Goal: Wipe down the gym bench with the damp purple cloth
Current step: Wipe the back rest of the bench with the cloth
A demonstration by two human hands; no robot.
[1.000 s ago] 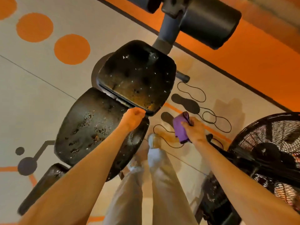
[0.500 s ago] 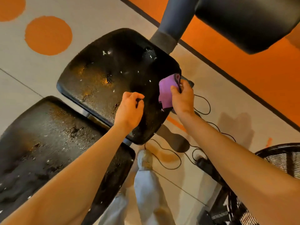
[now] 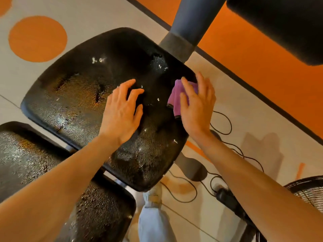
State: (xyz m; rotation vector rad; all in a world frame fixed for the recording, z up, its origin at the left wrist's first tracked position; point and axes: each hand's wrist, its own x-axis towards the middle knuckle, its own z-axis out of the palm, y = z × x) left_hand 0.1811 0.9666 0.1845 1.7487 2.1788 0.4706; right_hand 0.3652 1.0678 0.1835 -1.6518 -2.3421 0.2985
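The gym bench has two worn black pads: a seat pad (image 3: 73, 95) in the middle of the view and a back pad (image 3: 26, 161) at the lower left. Both look cracked and speckled. My right hand (image 3: 197, 105) lies flat with spread fingers on the folded purple cloth (image 3: 176, 96), pressing it onto the seat pad's right edge. My left hand (image 3: 122, 112) rests open on the middle of the seat pad, fingers spread, holding nothing.
A grey post (image 3: 185, 32) rises from the seat's far end to a black roller pad (image 3: 279, 23). Black cables (image 3: 222, 123) and a power strip (image 3: 227, 198) lie on the floor at right. A fan guard (image 3: 307, 191) sits lower right. My leg and shoe (image 3: 153, 206) stand below the seat.
My right hand brought the cloth from beside the bench onto the seat pad and flattened over it. My left hand uncurled from a fist and laid itself flat on the pad.
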